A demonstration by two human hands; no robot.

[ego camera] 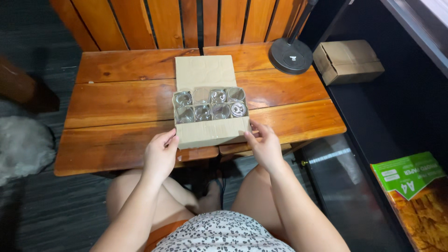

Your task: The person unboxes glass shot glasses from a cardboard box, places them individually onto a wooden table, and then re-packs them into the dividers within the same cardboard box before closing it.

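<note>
Near the front edge of the wooden table point(116, 100), a cardboard box point(211, 132) lies open, its far flap folded back flat toward the rear edge and its near flap hanging down over the front side. Inside, clear drinking glasses point(210, 103) sit upright in two rows of four, each in its own cell, so by the look of it the opening is done and none of the glasses has been lifted out yet. The left hand point(161, 154) rests with curled fingers against the box's near left corner, and the right hand point(264, 145) pinches the near right corner between thumb and fingers; neither holds a glass. Bare boards stretch to the left and right of the box, with more room on the left. At the far right corner stands a round black lamp base point(291, 56), well apart from the box. Off the table to the right lie a small closed carton point(347, 60) and a green paper packet point(408, 173).
</note>
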